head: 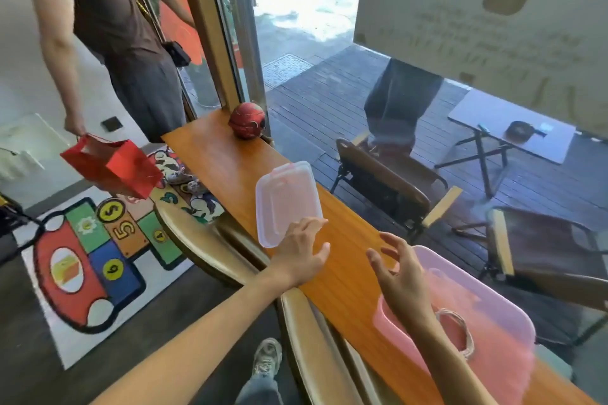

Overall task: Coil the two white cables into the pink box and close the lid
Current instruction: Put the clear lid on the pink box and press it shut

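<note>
The pink box (493,299) sits open at the near right end of the wooden counter (342,273). A coil of white cable (460,329) lies inside it, partly hidden by my right forearm. The translucent lid (286,200) is tilted up off the counter, to the left of the box. My left hand (304,253) grips the lid's near edge. My right hand (401,276) hovers over the box's left end, fingers spread, holding nothing. I make out only one coil.
A red ball (247,120) rests at the counter's far end against the window. A person with a red paper bag (112,166) stands at the left by the door. A curved chair back (210,240) runs along the counter's near side.
</note>
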